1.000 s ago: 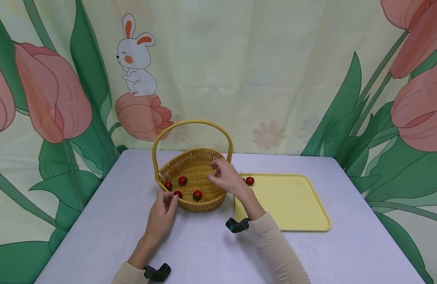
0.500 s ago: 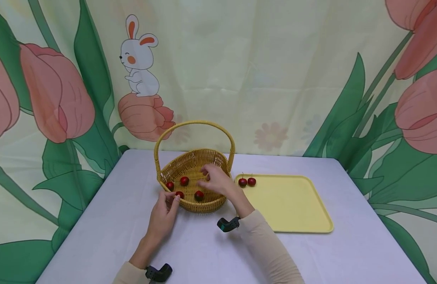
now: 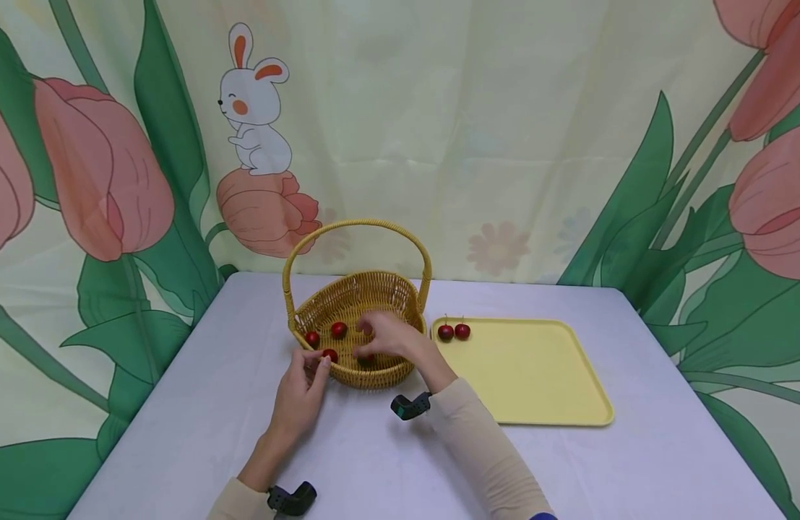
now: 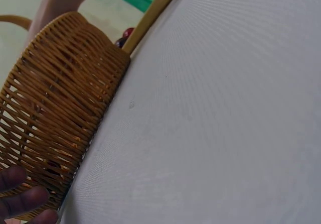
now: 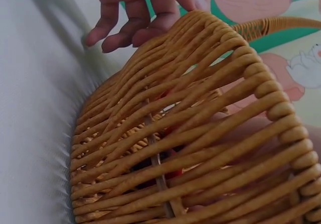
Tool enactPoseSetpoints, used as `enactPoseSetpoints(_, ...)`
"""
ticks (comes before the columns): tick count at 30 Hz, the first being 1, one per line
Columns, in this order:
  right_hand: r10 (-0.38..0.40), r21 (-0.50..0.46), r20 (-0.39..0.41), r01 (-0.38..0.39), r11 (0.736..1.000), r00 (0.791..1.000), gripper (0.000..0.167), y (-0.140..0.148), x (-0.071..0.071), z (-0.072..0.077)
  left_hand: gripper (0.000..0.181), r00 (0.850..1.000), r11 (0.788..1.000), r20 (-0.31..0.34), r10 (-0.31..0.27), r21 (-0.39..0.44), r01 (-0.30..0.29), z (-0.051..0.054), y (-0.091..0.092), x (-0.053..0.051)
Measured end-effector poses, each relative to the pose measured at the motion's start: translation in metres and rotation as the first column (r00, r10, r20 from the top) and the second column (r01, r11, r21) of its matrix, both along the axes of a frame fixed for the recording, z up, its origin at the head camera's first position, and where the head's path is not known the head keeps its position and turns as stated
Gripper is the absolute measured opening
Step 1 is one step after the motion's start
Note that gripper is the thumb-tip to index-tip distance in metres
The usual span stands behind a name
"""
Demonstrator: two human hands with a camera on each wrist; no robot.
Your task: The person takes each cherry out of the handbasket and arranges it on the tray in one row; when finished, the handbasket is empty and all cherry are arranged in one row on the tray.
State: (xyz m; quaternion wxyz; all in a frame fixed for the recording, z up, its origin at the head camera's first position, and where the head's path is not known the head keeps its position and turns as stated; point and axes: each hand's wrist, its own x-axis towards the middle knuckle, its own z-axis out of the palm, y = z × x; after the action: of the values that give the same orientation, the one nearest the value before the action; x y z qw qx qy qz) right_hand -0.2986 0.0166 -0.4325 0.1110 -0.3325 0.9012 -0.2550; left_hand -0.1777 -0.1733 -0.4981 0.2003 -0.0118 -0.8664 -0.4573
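A wicker basket (image 3: 367, 380) with a tall handle holds several red cherries; one cherry (image 3: 338, 330) lies near its middle, another (image 3: 312, 339) by the left side. The left hand (image 3: 294, 404) grips the basket's front-left rim. In the right wrist view, that hand's thumb is on the rim and its other fingers (image 5: 135, 25) hang outside the weave. Inside the basket is the right hand (image 3: 393, 338), thumb and fingers curved and apart over a dark red cherry (image 3: 367, 359) that it partly covers. Whether it touches this cherry cannot be told.
Right of the basket lies a yellow tray (image 3: 530, 375), with two stemmed cherries, one (image 3: 446, 332) beside the other (image 3: 462, 331), at its back-left corner. A printed curtain (image 3: 400, 144) hangs behind the white-covered table (image 3: 373, 462).
The right hand has moved left and down inside the basket, to the front cherry. Both tray cherries have come fully into view. The left hand has stayed at the rim.
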Motion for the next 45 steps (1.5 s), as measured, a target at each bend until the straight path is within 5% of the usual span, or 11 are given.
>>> enactPoseSetpoints(8,0.016,0.121,0.069,-0.025,0.992,0.998,0.043,-0.003,0.0,-0.003,0.033,0.999,1.0,0.037,-0.006,0.013,0.006,0.0,0.002,0.0)
enactPoseSetpoints(20,0.045,0.129,0.113,-0.059,0.99,0.993,0.027,-0.002,0.0,-0.005,0.032,1.0,1.0,0.016,-0.004,-0.002,0.004,0.0,0.004,-0.001)
enactPoseSetpoints(36,0.046,-0.015,-0.128,-0.048,0.999,0.991,0.036,0.008,0.009,0.009,0.033,1.0,1.0,0.02,-0.007,-0.006,0.007,0.003,0.001,-0.001)
enactPoseSetpoints(45,-0.002,-0.164,-0.15,-0.023,0.986,0.989,0.032,0.03,0.019,0.021,0.034,0.999,1.0,0.04,0.007,-0.001,-0.007,0.002,0.0,0.0)
